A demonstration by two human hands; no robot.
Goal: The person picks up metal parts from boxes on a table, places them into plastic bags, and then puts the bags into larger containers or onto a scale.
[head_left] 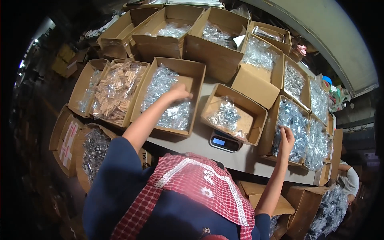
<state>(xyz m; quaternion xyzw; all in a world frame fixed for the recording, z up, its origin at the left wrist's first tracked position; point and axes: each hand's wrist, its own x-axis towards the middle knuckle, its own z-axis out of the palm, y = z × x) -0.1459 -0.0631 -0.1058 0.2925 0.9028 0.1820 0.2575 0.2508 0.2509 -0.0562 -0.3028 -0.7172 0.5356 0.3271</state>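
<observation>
My left hand (178, 92) reaches into a cardboard box (199, 76) filled with clear bags of small metal parts (160, 86); its fingers are curled down among the bags, and whether it grips one is hidden. My right hand (286, 138) is lowered into another box (267, 136) of shiny bagged parts (294, 120) at the right, fingers on the bags. Between them a smaller box (256, 116) with a few bags rests on a digital scale (225, 141).
Many open cardboard boxes crowd the grey table (248, 160): one of pale wooden pieces (118, 92) at left, more bagged hardware at the back and right. Boxes also stand on the floor on both sides. Another person's sleeve (351, 179) shows at far right.
</observation>
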